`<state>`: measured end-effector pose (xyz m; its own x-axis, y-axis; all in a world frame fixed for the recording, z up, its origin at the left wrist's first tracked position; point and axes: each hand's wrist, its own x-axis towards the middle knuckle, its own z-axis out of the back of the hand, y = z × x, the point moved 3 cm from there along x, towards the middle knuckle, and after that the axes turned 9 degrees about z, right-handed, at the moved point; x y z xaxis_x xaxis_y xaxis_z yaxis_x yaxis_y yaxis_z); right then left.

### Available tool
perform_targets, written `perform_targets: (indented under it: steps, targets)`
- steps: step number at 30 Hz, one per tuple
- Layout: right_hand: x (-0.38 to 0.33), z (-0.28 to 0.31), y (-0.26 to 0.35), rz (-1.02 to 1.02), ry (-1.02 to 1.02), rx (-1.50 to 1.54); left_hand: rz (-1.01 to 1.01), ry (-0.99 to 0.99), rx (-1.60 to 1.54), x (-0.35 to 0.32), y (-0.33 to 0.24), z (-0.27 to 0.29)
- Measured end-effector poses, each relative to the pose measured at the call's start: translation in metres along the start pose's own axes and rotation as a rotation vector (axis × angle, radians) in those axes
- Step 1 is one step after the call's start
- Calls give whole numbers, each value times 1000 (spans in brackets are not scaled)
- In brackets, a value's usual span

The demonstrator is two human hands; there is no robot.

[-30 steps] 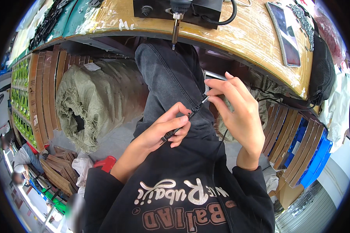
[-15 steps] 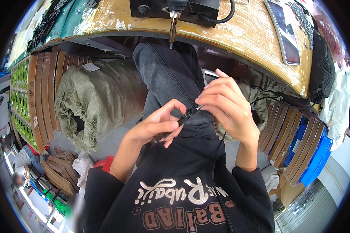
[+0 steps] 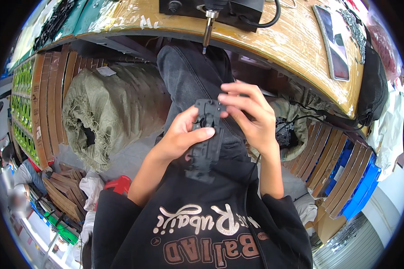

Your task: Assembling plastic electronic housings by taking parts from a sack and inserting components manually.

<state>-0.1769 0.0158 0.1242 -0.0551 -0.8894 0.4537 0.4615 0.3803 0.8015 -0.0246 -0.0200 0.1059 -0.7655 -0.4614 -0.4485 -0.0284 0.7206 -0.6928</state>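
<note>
A long black plastic part [image 3: 207, 150], with slots and raised details, is held above my lap, its lower end blurred. My left hand [image 3: 179, 136] is closed on it, with the thumb across its upper face and the fingers partly hidden behind. At the part's upper right corner, my right hand [image 3: 253, 114] has its fingertips bent close together against the edge. Whether a small piece sits between those fingertips cannot be seen. Beyond the hands, an electric screwdriver [image 3: 208, 29] hangs tip down at the bench edge.
On the wooden bench [image 3: 292, 40] are a black box [image 3: 242, 13] and a phone [image 3: 331, 42]. A woven sack [image 3: 116, 112] lies at left, another open sack [image 3: 292, 134] at right. Stacked cardboard [image 3: 323, 152] and blue bins [image 3: 361, 190] stand right. A black bag [image 3: 375, 80] hangs beside the bench.
The black plastic part has turned from edge-on to show its broad face. My right hand has moved slightly left; the small light piece at its fingertips no longer shows clearly.
</note>
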Motion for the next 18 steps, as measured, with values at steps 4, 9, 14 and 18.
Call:
perform_targets:
  steps: [4, 9, 14, 18]
  targets:
    - [-12, -10, -7, -468, -131, 439, -150, -190, 165, 7, -11, 4]
    - [-30, -13, -1, -800, -43, 987, -256, -337, 177, 16, -31, -1]
    - [-38, -13, -3, -749, -67, 1290, -236, -313, 158, 23, -38, -2]
    - [-37, -15, -5, -712, -72, 1264, -250, -318, 143, 28, -38, 1]
